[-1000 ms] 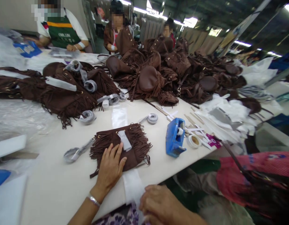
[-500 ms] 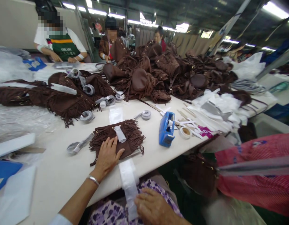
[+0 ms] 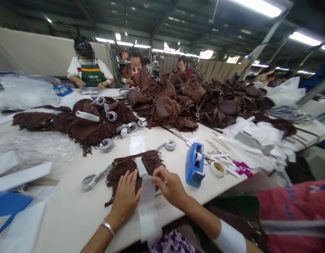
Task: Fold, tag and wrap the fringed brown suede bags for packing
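Note:
A brown fringed bag (image 3: 120,174) lies flat on the white table in front of me. My left hand (image 3: 127,196) rests on it with the fingers stretched out. A whitish strip (image 3: 147,196) runs from the bag down over the table's near edge. My right hand (image 3: 169,184) pinches the upper end of this strip above the bag. Near my right fingertips, a short pale wrap (image 3: 140,166) sits at the bag's top middle. Another pale strip (image 3: 137,143) shows on the table beyond the bag. The bag's right lower part is hidden by my right hand.
A blue tape dispenser (image 3: 194,165) and a tape roll (image 3: 217,169) stand to the right. Coiled grey straps (image 3: 170,144) lie around the bag. Brown bags (image 3: 165,105) are heaped behind. A co-worker (image 3: 90,72) stands across the table. Clear plastic (image 3: 54,147) spreads at left.
My right hand has risen from my lap to the bag, bringing the near end of the whitish strip up over it. My left hand stays on the bag. The view has tilted up.

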`<state>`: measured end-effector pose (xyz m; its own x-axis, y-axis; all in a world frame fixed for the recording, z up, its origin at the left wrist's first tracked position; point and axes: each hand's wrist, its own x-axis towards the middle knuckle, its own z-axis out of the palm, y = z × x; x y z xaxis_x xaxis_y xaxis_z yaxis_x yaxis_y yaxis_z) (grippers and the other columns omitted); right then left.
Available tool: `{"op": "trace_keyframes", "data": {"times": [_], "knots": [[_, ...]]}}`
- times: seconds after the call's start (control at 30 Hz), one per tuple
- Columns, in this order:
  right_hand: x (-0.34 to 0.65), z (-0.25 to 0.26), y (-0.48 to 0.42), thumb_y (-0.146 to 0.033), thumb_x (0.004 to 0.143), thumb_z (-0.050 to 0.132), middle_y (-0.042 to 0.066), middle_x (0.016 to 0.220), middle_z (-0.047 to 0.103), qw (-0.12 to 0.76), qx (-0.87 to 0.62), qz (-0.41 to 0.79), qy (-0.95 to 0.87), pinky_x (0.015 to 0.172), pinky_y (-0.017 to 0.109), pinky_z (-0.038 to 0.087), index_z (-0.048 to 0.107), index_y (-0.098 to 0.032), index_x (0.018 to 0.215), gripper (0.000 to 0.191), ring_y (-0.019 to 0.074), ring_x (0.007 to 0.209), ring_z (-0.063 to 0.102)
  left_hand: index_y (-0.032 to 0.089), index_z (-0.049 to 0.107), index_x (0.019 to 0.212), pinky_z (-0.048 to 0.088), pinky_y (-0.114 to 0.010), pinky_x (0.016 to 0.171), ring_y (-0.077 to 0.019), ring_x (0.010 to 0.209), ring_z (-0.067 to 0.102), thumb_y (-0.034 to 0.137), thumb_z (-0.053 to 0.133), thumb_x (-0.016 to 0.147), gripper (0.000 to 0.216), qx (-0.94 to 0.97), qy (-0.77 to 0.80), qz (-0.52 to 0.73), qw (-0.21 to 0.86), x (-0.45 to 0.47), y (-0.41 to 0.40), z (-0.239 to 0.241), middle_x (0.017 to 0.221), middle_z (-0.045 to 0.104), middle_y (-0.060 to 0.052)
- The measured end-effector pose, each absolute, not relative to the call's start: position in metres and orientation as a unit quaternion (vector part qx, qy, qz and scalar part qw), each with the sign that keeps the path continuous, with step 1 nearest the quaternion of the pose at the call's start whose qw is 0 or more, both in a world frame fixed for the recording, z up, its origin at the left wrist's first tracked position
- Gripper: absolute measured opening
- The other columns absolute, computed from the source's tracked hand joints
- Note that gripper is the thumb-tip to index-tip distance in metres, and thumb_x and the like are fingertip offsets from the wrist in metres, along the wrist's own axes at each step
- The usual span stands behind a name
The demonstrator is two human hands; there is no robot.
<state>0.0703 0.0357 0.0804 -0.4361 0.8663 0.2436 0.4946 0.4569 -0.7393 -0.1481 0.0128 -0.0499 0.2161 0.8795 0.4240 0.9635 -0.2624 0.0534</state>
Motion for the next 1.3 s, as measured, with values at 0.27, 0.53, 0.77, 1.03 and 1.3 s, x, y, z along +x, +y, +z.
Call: {"op": "trace_keyframes", "data": {"times": [0.27, 0.53, 0.77, 1.03, 1.3], "knots": [[0.014, 0.047, 0.156, -0.025, 0.089, 0.061, -0.002, 0.08, 0.067, 0.136, -0.472, 0.266, -0.829, 0.065, 0.022, 0.036, 0.06, -0.022, 0.089, 0.004, 0.0135, 0.074, 0.06, 0.01, 0.012, 0.154, 0.03, -0.051, 0.117, -0.0317, 0.144, 0.032, 0.036, 0.048, 0.089, 0.079, -0.769, -0.602, -0.197, 0.083, -0.152, 0.013, -0.053, 0.155, 0.038, -0.014], [-0.003, 0.038, 0.161, -0.032, 0.09, 0.059, 0.005, 0.088, 0.07, 0.043, -0.473, 0.243, -0.846, 0.068, 0.027, 0.035, 0.06, -0.021, 0.098, 0.014, 0.0205, 0.084, 0.064, 0.008, 0.012, 0.154, 0.03, -0.051, 0.117, -0.0321, 0.145, 0.03, 0.04, 0.049, 0.09, 0.081, -0.758, -0.613, -0.213, 0.072, -0.15, 0.014, -0.051, 0.155, 0.037, -0.016], [-0.005, 0.031, 0.165, -0.03, 0.091, 0.058, 0.004, 0.09, 0.071, 0.059, -0.477, 0.246, -0.842, 0.067, 0.026, 0.034, 0.061, -0.021, 0.099, 0.013, 0.0188, 0.084, 0.064, 0.008, 0.012, 0.154, 0.03, -0.051, 0.118, -0.0318, 0.145, 0.031, 0.042, 0.05, 0.09, 0.081, -0.754, -0.616, -0.218, 0.068, -0.149, 0.015, -0.051, 0.154, 0.038, -0.016], [-0.008, 0.016, 0.168, -0.032, 0.092, 0.057, 0.003, 0.092, 0.072, 0.081, -0.483, 0.252, -0.835, 0.069, 0.025, 0.036, 0.06, -0.021, 0.099, 0.014, 0.0183, 0.087, 0.066, 0.011, 0.018, 0.153, 0.032, -0.053, 0.117, -0.0319, 0.145, 0.031, 0.035, 0.05, 0.089, 0.076, -0.755, -0.61, -0.228, 0.075, -0.151, 0.014, -0.058, 0.15, 0.044, -0.015], [-0.009, 0.016, 0.166, -0.032, 0.093, 0.053, 0.006, 0.096, 0.072, 0.07, -0.515, 0.238, -0.82, 0.071, 0.028, 0.037, 0.06, -0.019, 0.102, 0.017, 0.02, 0.089, 0.066, 0.016, 0.028, 0.151, 0.032, -0.054, 0.117, -0.0325, 0.146, 0.028, 0.03, 0.051, 0.088, 0.068, -0.771, -0.594, -0.216, 0.077, -0.155, 0.014, -0.059, 0.15, 0.046, -0.012]]}}
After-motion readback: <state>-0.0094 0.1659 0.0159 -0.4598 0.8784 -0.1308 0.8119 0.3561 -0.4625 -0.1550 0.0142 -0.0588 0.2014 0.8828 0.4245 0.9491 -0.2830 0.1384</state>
